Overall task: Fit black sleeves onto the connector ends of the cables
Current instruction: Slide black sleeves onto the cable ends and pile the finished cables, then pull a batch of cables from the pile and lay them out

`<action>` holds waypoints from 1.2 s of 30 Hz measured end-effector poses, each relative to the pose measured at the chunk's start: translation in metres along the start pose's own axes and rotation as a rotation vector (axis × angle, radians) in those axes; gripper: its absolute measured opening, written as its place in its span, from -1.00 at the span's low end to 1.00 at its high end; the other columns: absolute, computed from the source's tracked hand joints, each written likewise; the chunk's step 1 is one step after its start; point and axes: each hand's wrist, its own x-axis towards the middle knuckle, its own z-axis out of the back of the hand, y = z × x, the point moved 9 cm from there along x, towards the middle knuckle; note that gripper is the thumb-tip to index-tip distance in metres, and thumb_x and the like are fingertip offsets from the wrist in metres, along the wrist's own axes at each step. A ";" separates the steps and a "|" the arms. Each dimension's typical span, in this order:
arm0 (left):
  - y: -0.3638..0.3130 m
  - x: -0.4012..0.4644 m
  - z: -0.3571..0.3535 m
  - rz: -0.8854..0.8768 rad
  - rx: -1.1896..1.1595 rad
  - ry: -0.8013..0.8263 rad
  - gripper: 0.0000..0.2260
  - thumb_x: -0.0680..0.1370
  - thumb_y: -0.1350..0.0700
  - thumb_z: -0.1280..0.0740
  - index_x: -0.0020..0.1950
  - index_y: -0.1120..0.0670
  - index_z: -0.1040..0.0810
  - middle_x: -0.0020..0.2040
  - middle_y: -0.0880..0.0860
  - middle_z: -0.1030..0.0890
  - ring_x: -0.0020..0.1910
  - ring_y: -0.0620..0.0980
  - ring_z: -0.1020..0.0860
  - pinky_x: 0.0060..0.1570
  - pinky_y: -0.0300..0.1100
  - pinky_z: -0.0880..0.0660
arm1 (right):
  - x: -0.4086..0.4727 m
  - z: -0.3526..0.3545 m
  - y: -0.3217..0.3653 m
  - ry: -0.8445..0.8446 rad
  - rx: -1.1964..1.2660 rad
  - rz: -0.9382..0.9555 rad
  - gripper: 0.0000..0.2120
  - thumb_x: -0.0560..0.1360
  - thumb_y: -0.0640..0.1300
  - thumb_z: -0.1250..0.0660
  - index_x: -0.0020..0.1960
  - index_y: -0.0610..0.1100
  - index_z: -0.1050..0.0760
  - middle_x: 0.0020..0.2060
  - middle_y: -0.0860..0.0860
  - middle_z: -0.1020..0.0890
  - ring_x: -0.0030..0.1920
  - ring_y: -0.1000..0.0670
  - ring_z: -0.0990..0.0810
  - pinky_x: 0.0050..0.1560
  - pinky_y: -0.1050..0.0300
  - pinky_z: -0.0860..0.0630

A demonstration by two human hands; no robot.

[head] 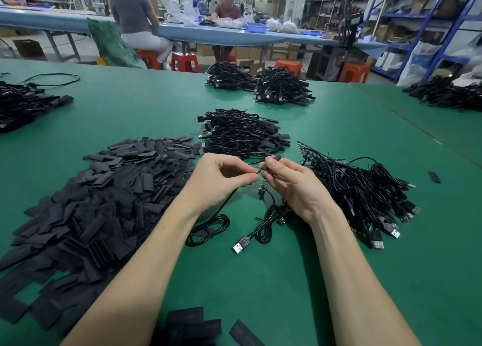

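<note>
Sleeve heap (104, 194) left, cable pile (365, 197) right, sleeved bundle (242, 134) behind.

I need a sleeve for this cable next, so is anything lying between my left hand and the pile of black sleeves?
Nothing visible does. The left hand, pinching the cable, sits right at the pile of black sleeves, with only bare green table beside it.

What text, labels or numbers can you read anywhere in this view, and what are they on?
No text can be read.
USB plug of the cable by the hands: a moulded mark on its housing, too small to read.
White bag by the blue shelving: blue and red print, too blurred to read.
Cardboard boxes under the far table: no readable marking.
Black sleeves and cable bundles: no print visible.
</note>
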 end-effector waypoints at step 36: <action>0.012 0.004 0.006 0.086 -0.216 -0.172 -0.90 0.44 0.31 -0.53 -0.11 0.16 -0.68 -0.25 0.11 -0.72 -0.27 -0.06 -0.68 -0.16 -0.31 -0.57 | -0.003 -0.010 0.001 -0.200 -0.067 0.268 -0.73 0.47 -0.23 -0.53 0.17 -0.18 -0.67 -0.19 -0.04 -0.75 -0.19 0.02 -0.72 -0.11 0.21 -0.64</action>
